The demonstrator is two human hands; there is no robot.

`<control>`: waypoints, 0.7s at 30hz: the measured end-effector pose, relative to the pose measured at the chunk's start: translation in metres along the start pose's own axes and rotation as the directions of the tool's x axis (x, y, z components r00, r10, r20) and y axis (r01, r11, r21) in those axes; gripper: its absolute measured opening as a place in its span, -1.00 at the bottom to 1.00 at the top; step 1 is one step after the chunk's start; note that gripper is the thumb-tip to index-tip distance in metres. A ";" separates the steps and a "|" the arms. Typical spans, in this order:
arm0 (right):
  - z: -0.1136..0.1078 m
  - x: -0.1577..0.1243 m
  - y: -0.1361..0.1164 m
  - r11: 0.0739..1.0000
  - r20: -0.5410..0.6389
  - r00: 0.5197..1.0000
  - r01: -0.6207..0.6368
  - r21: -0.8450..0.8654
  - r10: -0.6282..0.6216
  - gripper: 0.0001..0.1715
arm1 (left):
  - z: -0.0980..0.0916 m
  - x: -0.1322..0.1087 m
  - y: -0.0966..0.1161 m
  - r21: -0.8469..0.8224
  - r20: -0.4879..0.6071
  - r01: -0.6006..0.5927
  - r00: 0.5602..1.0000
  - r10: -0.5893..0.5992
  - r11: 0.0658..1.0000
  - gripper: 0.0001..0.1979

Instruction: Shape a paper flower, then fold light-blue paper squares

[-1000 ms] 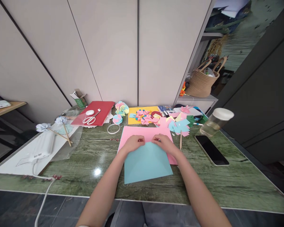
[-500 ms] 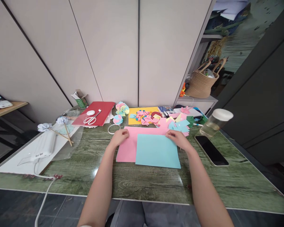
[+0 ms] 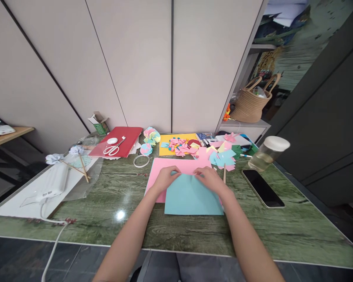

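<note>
A blue sheet of paper [image 3: 193,199] lies partly over a larger pink sheet [image 3: 159,168] on the green wood-patterned table. My left hand [image 3: 166,177] pinches the blue paper's far edge near its middle. Just to the right, my right hand [image 3: 208,178] grips the same edge, fingertips close to the other hand's. Between the hands the edge is slightly raised and bent. The right forearm hides part of the pink sheet's right side.
Scissors [image 3: 111,149] rest on a red folder [image 3: 122,137]. Behind the sheets are a tape roll [image 3: 141,161], paper flowers [image 3: 151,136] and cut paper pieces [image 3: 222,156]. At right stand a phone [image 3: 262,188] and a lidded bottle [image 3: 266,152]; a power bank [image 3: 54,182] lies left.
My left hand has moved right from the pink sheet to the blue paper's far edge. My right hand has shifted left along that edge, and the blue paper sits slightly nearer me.
</note>
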State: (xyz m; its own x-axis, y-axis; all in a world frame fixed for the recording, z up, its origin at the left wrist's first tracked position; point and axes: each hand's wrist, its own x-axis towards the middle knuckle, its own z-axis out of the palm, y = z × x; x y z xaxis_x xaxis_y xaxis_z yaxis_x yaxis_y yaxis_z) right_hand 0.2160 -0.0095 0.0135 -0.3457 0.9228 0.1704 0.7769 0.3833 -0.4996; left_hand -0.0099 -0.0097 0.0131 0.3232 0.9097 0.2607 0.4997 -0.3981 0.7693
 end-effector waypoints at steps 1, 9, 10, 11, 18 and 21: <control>0.002 -0.001 -0.004 1.000 -0.010 1.000 0.004 -0.027 -0.004 -0.74 | 0.000 -0.001 0.003 0.017 0.008 -0.019 1.000 0.019 1.000 -0.86; 0.000 -0.005 -0.017 0.960 -0.057 0.992 0.089 -0.267 -0.108 -0.78 | 0.000 -0.005 0.017 0.098 0.040 -0.058 0.998 0.054 0.994 -0.87; 0.000 -0.005 -0.018 0.958 -0.052 0.992 0.094 -0.272 -0.112 -0.78 | 0.000 -0.005 0.018 0.110 0.040 -0.052 0.998 0.048 0.993 -0.87; 0.000 -0.005 -0.018 0.954 -0.048 0.992 0.096 -0.284 -0.115 -0.78 | 0.001 -0.006 0.018 0.122 0.040 -0.049 0.998 0.045 0.991 -0.87; 0.015 -0.011 -0.022 0.877 -0.117 0.992 -0.014 -0.480 -0.048 -0.70 | 0.004 -0.007 0.017 0.240 0.050 -0.108 0.994 0.099 0.965 -0.87; 0.017 -0.012 -0.021 0.861 -0.201 0.979 -0.134 -0.491 0.037 -0.79 | 0.001 -0.007 0.018 0.249 -0.020 -0.082 0.996 0.090 0.965 -0.87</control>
State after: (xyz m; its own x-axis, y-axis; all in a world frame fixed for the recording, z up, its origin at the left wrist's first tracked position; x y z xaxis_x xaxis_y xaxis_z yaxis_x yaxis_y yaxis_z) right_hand 0.1948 -0.0291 0.0075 -0.2037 0.9257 0.3186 0.9733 0.2266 -0.0361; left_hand -0.0025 -0.0238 0.0243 0.3502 0.8726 0.3404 0.6560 -0.4879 0.5758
